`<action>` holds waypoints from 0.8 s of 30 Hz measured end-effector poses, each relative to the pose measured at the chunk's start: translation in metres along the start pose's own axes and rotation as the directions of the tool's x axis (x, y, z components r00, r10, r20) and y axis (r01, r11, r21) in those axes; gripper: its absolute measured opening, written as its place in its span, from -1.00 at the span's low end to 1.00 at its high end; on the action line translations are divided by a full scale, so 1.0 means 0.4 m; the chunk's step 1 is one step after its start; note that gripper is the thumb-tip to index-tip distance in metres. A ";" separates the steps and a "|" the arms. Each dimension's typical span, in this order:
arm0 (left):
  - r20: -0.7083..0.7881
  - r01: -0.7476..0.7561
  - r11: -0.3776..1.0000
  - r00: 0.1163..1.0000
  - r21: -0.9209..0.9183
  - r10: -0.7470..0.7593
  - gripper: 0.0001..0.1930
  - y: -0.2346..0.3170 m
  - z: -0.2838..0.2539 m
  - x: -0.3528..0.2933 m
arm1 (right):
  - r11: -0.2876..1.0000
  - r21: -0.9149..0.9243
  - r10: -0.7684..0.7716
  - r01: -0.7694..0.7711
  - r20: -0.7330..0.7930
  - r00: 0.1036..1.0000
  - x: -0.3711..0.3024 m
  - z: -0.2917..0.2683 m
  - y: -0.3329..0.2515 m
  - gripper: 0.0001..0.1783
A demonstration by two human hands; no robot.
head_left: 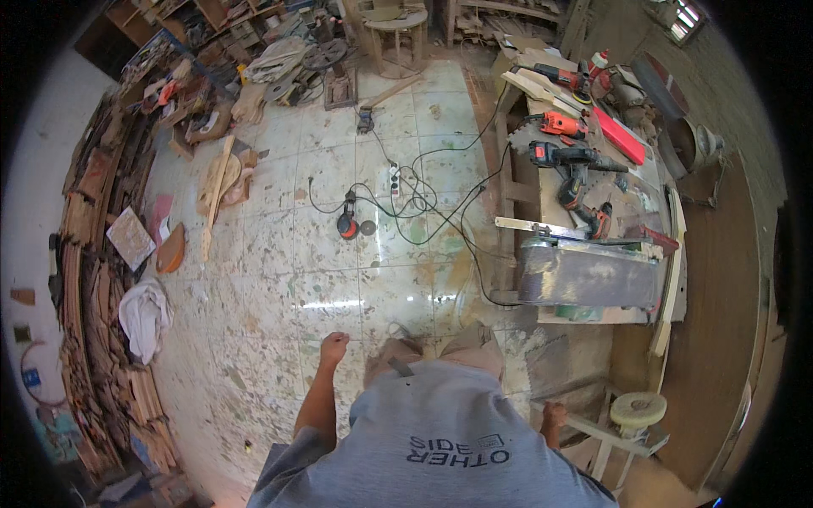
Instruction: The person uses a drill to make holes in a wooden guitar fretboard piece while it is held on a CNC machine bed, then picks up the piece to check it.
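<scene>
My left hand hangs in front of my left side over the tiled floor, its fingers curled in, with nothing seen in them. My right hand is low by my right side, also curled. It is close to the bar of a metal stand that carries a pale round wheel; whether it touches the bar I cannot tell. Ahead on the floor lies a black-and-orange corded power tool, with a small grey disc beside it.
A bench at the right holds a wide belt sander, a cordless drill, an orange power tool and a long red piece. Cables tangle round a white power strip. Stacked wood and a white cloth lie left.
</scene>
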State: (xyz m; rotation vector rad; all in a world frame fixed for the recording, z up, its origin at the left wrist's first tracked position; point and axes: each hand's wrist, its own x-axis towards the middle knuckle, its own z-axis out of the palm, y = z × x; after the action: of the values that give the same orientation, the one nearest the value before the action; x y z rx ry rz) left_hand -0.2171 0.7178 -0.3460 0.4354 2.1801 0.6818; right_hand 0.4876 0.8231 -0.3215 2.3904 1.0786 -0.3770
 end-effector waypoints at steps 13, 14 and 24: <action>0.467 -0.284 0.953 0.832 -0.104 0.299 -0.59 0.570 0.053 0.392 | 0.686 0.585 -0.613 0.433 0.144 0.777 -0.325 -0.101 -0.652 -0.52; 0.459 -0.309 0.948 0.833 -0.076 0.309 -0.59 0.576 0.024 0.418 | 0.683 0.588 -0.624 0.433 0.161 0.764 -0.322 -0.100 -0.715 -0.53; 0.734 -0.754 0.119 0.656 0.646 0.176 -0.73 0.286 -0.339 0.661 | 0.648 0.614 -0.647 0.450 0.132 0.751 -0.356 -0.241 -1.066 -0.55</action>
State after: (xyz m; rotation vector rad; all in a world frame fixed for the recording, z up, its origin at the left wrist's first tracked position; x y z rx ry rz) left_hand -0.4783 0.8995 -0.3604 1.8537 1.5995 -0.5769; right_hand 0.0764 1.0288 -0.3137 2.2216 1.7027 -1.4557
